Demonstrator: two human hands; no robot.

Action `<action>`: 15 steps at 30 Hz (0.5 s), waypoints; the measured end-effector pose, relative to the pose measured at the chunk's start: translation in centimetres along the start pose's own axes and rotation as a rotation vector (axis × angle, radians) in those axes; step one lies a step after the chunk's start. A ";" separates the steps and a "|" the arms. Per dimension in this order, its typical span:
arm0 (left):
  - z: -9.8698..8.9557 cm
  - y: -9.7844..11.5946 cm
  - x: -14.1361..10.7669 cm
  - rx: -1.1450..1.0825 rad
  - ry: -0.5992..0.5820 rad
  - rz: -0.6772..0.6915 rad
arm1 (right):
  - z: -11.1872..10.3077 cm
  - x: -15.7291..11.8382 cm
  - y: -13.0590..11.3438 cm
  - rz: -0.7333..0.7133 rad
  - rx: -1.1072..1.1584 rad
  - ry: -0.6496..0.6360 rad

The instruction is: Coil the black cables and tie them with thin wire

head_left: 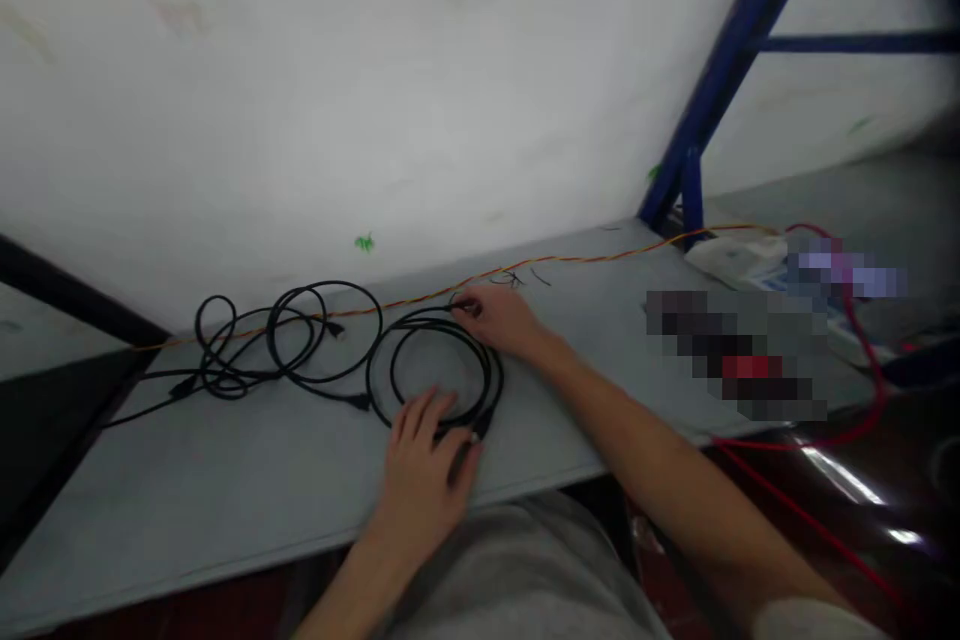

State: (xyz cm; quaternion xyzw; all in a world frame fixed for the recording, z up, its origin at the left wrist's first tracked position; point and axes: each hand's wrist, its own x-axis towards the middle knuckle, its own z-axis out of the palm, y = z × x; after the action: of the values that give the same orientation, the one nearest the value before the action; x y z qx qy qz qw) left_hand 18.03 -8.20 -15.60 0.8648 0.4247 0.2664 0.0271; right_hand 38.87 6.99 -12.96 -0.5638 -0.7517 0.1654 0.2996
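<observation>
A coiled black cable (392, 370) lies in round loops on the grey shelf board, in the middle of the view. My left hand (424, 455) rests at the near side of the coil, its fingers bent over the loops and the thumb close by. My right hand (495, 320) is closed in a pinch at the coil's far side, on a thin black piece of the cable. What lies under the left fingers is partly hidden. More black cables (285, 375) with plugs are spread in loose loops to the left of the coil.
A twisted red-and-yellow wire (585, 258) runs along the back of the grey board (225, 500), by the white wall. Short black tie pieces (512, 278) lie near it. Blurred-out items (735, 350), a red hose (874, 390) and a blue metal post (712, 90) are at the right.
</observation>
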 end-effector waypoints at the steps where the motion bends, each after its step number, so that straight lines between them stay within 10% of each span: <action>1: -0.4 -0.1 0.3 -0.061 -0.010 -0.014 | -0.3 0.0 0.1 0.007 0.024 0.028; 7: -5.8 -1.0 2.6 -0.778 0.071 -0.486 | -3.1 0.1 1.1 0.015 0.391 0.156; 15: -12.9 -7.6 7.9 -1.511 0.545 -1.057 | -6.2 -0.1 2.7 0.397 0.748 -0.112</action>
State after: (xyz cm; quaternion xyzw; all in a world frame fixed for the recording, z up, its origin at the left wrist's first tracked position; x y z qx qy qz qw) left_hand 10.26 0.26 -3.12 0.2241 0.4676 0.6148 0.5943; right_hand 44.81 7.22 -9.83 -0.5402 -0.5321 0.5114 0.4044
